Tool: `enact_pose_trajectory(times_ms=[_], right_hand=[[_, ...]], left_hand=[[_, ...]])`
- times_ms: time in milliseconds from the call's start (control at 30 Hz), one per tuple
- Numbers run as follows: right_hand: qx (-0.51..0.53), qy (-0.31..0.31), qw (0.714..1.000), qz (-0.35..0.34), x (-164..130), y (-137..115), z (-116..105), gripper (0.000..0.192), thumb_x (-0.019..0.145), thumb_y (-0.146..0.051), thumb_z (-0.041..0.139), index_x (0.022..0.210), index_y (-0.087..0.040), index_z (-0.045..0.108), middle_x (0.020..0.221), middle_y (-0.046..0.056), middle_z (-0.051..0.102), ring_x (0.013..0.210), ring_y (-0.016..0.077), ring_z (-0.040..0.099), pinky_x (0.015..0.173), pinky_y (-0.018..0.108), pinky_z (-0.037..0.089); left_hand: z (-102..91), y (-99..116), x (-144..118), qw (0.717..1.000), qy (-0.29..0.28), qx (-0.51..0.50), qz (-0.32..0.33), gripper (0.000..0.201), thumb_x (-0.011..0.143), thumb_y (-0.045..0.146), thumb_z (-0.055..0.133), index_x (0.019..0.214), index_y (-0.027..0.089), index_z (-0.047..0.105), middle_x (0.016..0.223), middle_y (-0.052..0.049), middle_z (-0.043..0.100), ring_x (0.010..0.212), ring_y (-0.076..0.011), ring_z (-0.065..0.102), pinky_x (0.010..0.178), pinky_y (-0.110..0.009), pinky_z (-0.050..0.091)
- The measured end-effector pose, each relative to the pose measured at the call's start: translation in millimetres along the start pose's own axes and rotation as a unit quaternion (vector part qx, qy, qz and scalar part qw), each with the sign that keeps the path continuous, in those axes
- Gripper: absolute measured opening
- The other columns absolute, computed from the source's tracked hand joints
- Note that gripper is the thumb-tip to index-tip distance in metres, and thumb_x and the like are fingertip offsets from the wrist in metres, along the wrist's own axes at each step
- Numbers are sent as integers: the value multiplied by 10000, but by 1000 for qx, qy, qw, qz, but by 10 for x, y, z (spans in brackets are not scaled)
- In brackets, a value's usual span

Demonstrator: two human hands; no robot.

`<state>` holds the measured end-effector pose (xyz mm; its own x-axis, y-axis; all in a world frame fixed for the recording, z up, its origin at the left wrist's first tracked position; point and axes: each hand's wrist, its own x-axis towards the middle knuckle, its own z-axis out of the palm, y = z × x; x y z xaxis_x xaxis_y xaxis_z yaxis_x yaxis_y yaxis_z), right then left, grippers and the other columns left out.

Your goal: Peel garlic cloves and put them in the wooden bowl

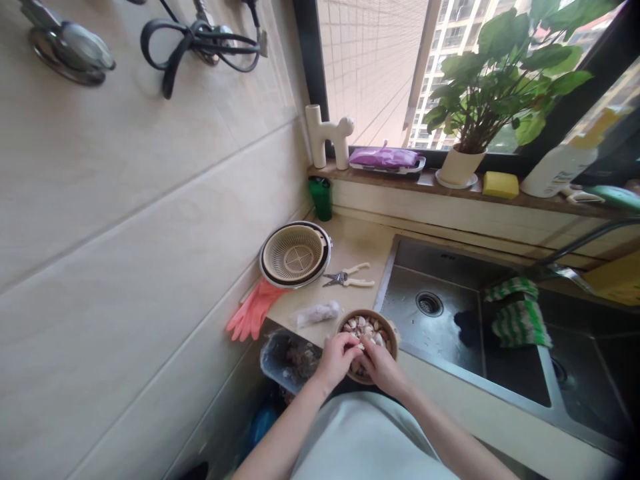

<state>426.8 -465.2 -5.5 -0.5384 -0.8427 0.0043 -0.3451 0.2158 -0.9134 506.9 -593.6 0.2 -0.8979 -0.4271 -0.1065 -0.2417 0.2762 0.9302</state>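
Note:
A round beige bowl [393, 331] full of garlic cloves [367, 325] sits at the counter's front edge, left of the sink. Above its near part, my left hand [340, 353] and my right hand [379, 362] come together with fingertips pinched. Between them is a small pale piece that looks like a garlic clove [361, 347]; both hands seem to hold it. My fingers cover part of the bowl's contents. Just left of the bowl hangs a bin [275, 362] with scraps in it, below the counter edge.
Behind the bowl lie a rolled clear plastic bag [317, 313], white-handled scissors [350, 276], stacked colanders [294, 252] and pink rubber gloves [254, 312]. To the right is a steel sink [415, 343] with a green-striped cloth [520, 320]. A potted plant [463, 167] stands on the windowsill.

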Motion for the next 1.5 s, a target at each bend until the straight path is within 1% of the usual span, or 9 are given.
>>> enact_pose_trajectory(times_ms=[100,300,533,733,900,1033,1133,1367,1500], right_hand=[[-16,12,1000,-2,0,5,29,233,846,-301,453,1032,-222,570,1074,116,628,1008,261,547,861,389,405],[-45,34,998,21,25,100,81,199,833,-312,479,973,-214,582,969,110,650,909,258,569,778,356,422],[-51,15,999,12,46,105,-30,226,836,-357,473,707,-207,583,657,22,578,615,172,489,583,271,354],[7,15,1000,11,52,26,-115,180,812,-359,512,733,-201,543,633,-16,498,597,134,411,556,241,311],[92,-12,996,19,71,-48,-144,289,793,-437,535,653,-185,512,613,-27,455,588,112,378,550,229,306],[256,-99,956,101,57,-29,-150,376,741,-547,569,726,-180,488,572,-62,405,472,55,300,441,190,230],[303,-123,934,145,65,7,-136,424,715,-591,574,755,-179,482,508,-87,363,403,34,248,393,182,180],[227,-78,968,67,101,-2,-156,412,751,-558,553,831,-154,554,671,-15,520,576,86,429,513,202,341],[164,-71,983,48,79,-33,-166,387,794,-527,508,866,-153,575,731,11,583,652,125,504,592,234,407]], left_hand=[[24,53,-16,999,24,39,22,81,696,149,572,719,191,638,747,-29,639,767,-193,573,744,-301,434],[62,55,-30,998,43,47,13,97,711,149,557,740,198,635,789,-36,649,784,-196,583,756,-307,437],[8,-10,33,1000,0,-14,11,81,724,199,574,764,191,644,771,-23,648,772,-182,581,740,-276,442],[24,-71,60,984,-21,-169,-55,119,706,249,612,776,157,642,720,-17,645,650,-151,577,629,-253,462],[29,-76,46,977,-29,-198,-75,140,685,256,635,769,143,638,679,-11,639,598,-134,562,595,-243,456],[20,-89,25,983,-27,-176,-50,141,701,256,628,793,150,641,724,-19,654,666,-145,579,649,-246,458],[11,-115,19,986,-8,-159,-43,115,679,241,652,740,148,624,692,-12,640,655,-142,569,635,-239,450],[9,-24,-7,959,-2,-265,-96,250,688,343,669,843,152,620,757,-23,647,678,-144,574,646,-250,463],[16,62,-67,935,-48,-333,-111,310,746,367,627,974,158,611,850,-33,639,703,-113,549,648,-213,422]])
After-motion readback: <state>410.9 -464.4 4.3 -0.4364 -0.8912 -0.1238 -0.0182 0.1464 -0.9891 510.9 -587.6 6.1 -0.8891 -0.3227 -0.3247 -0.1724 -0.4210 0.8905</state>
